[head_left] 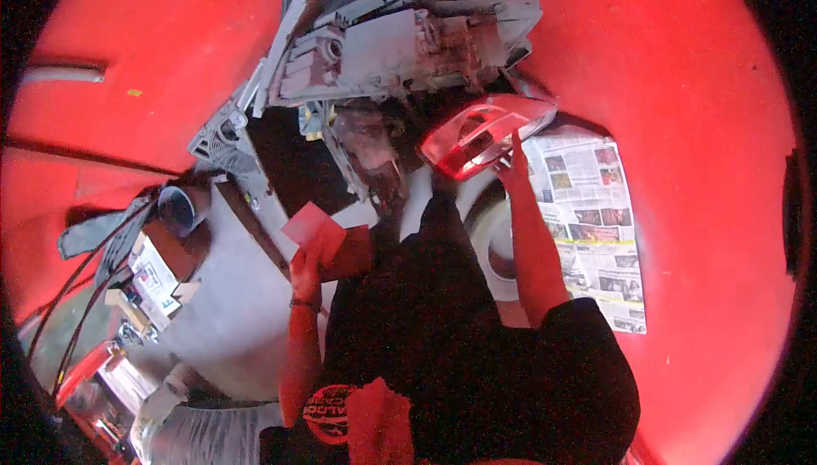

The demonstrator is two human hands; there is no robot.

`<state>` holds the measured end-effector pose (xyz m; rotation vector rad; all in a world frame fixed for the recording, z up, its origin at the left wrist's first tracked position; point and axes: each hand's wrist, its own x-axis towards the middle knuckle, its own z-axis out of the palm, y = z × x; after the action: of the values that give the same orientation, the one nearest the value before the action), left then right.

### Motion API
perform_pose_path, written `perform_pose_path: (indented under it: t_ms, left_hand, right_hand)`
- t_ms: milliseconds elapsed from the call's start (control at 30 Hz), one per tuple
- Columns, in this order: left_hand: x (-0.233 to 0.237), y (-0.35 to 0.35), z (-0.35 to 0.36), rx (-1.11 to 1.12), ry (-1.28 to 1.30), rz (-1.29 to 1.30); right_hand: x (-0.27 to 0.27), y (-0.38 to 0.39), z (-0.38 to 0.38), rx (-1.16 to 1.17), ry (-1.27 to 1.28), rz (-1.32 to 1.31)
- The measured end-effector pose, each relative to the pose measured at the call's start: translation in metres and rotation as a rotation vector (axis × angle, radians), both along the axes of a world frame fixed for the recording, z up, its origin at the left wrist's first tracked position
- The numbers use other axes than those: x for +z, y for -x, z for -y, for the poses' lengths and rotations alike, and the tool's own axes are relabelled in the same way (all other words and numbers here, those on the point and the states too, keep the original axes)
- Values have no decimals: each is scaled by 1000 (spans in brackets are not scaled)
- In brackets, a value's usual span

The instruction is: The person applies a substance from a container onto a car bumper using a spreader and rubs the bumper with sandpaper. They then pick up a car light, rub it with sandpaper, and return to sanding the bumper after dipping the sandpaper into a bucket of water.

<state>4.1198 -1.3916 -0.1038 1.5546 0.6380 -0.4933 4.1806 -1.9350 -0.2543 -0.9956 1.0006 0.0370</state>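
My right hand [512, 167] grips a car tail light [477, 135] from its near edge, with a finger stretched across its shiny face. The lens shows red and clear parts. Lower and to the left, my left hand [305, 268] is closed on a folded sheet [313, 227] that looks reddish in this light and stands up from the fingers. A brown box-like piece [349, 254] lies just right of that hand. Beyond both hands, a dusty headlight housing [379, 57] rests on a pile of car parts.
Newspaper sheets [596, 235] hang at the right. To the left are a dark open box [294, 159], a small bucket [179, 210], a cardboard box [157, 278] and dark cables [81, 329]. A round white container [494, 239] sits below my right forearm.
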Motion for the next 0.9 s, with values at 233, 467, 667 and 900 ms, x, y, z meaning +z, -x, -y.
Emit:
perform_pose_path:
  t_ms: [233, 467, 667, 900]
  left_hand:
    - [-11, 4, -8, 160, 228, 32]
    - [31, -66, 85, -392, 36, 179]
    - [62, -62, 188, -1051, 286, 329]
    - [125, 37, 284, -1567, 342, 472]
  right_hand:
    - [-2, 30, -29, -149, 19, -78]
    - [73, 137, -137, 80, 305, -79]
    - [236, 169, -122, 197, -119, 427]
    - [298, 313, -87, -698, 411, 458]
